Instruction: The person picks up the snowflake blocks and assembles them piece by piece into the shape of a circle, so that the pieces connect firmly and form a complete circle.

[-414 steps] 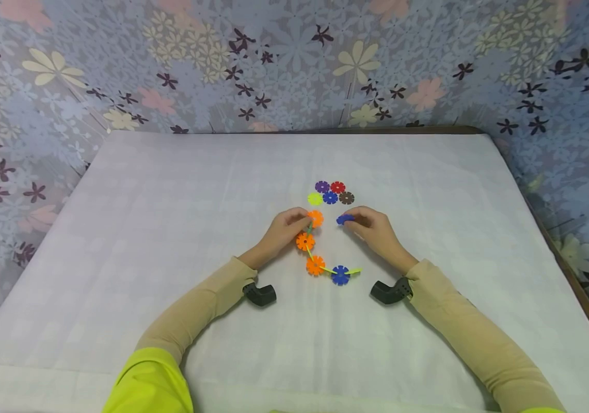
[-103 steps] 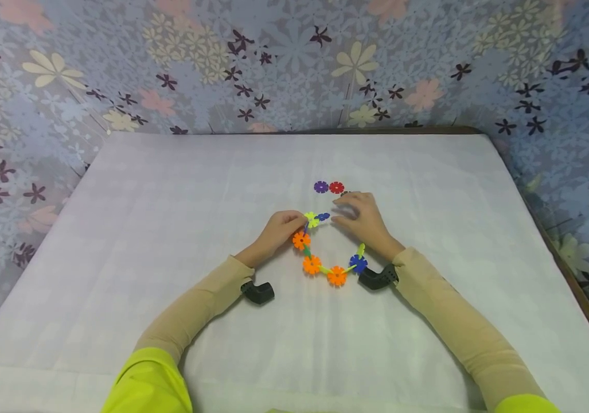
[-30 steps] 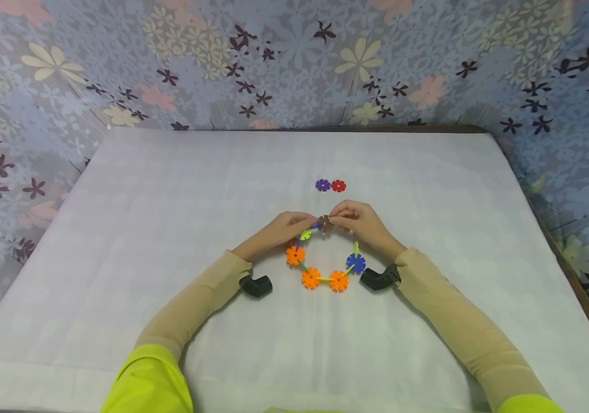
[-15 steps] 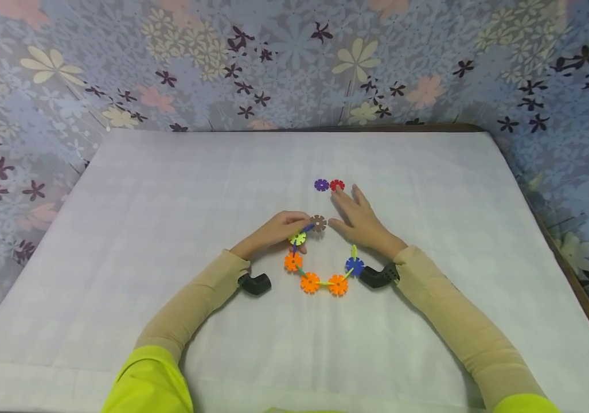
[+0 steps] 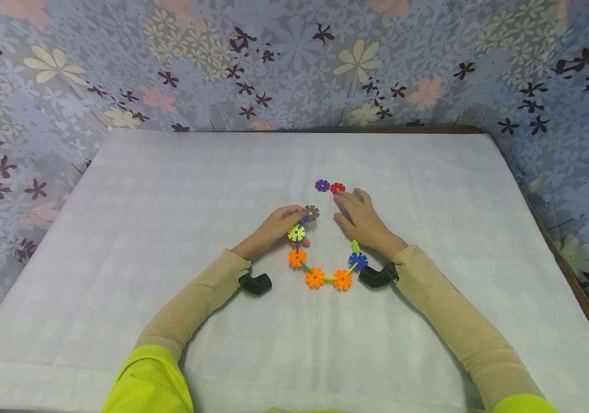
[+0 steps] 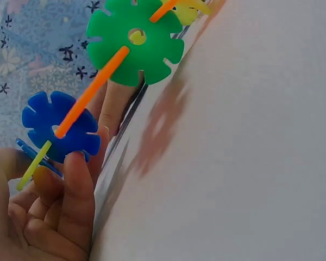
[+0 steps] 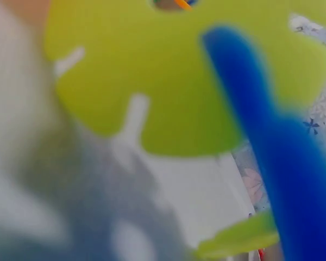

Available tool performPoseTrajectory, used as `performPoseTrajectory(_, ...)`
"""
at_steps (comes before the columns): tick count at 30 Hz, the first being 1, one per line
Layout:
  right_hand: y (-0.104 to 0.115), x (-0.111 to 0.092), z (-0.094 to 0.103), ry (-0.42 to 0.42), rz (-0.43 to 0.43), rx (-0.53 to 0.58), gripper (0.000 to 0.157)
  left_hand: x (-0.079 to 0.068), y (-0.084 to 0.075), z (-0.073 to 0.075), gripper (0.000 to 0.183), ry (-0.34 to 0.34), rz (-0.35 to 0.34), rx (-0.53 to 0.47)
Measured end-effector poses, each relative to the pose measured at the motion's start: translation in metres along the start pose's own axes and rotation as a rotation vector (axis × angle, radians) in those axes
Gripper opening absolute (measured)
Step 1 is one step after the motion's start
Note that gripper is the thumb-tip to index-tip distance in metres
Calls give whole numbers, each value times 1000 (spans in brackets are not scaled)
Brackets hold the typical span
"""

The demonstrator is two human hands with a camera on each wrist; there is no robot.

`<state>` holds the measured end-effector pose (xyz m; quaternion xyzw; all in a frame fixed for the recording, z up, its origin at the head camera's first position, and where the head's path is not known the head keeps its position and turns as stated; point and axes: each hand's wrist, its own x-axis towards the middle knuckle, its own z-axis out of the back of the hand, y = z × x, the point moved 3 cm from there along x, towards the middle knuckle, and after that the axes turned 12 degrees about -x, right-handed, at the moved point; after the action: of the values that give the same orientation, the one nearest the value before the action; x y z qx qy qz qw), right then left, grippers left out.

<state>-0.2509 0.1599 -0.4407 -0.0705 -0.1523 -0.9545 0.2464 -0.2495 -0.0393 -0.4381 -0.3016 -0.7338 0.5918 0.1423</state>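
Observation:
In the head view my left hand (image 5: 276, 229) pinches the upper left end of a curved chain of notched interlocking discs. A brown disc (image 5: 311, 213) tips that end. Below it come a yellow-green disc (image 5: 296, 232), several orange discs (image 5: 315, 278) and a blue disc (image 5: 358, 261), with edge-on discs linking them. The left wrist view shows thumb and fingers gripping near a blue disc (image 6: 60, 128), a green disc (image 6: 133, 41) hanging beyond. My right hand (image 5: 365, 222) reaches forward, fingers extended, fingertips at the near edge of a loose red disc (image 5: 338, 188).
A loose purple disc (image 5: 322, 186) lies left of the red one on the white tablecloth (image 5: 196, 189). Close to the right wrist's black camera mount (image 5: 378, 277) is the chain's other end. Yellow-green (image 7: 179, 109) and blue discs fill the right wrist view. Patterned wall covering rises behind.
The yellow-green, blue and brown discs from the loose group joined the chain. My right hand let go of the brown disc and reached to the red one, which shifted slightly nearer.

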Motion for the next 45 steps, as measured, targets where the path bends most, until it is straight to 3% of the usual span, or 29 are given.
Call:
performPoseTrajectory(3,-1,0,4,-129,-13,58,34,1,0,0,33,-13,9,-10)
performPoseTrajectory(5,-2,0,6,-168,-31,82,33,1,0,0,31,-28,16,-8)
performPoseTrajectory(11,-3,-1,6,-70,-88,105,34,3,0,0,27,-32,-9,129)
performPoseTrajectory(15,-2,-1,9,-122,-101,185,25,3,0,-1,23,-23,-30,201)
performPoseTrajectory(18,-3,-1,9,-138,-126,307,28,4,0,-1,23,-24,-31,207)
performPoseTrajectory(22,-1,-4,7,-86,-131,538,21,5,1,0,25,-20,-40,221)
performPoseTrajectory(26,9,-6,12,-43,-91,677,13,4,-1,-2,26,3,-72,307)
performPoseTrajectory(35,16,-7,10,-39,-32,725,5,7,0,-1,25,16,-107,406)
performPoseTrajectory(40,29,-9,25,-25,-58,775,1,6,0,-1,26,13,-104,374)
performPoseTrajectory(45,33,-9,29,-18,-76,742,4,5,-1,-2,27,-1,-95,359)
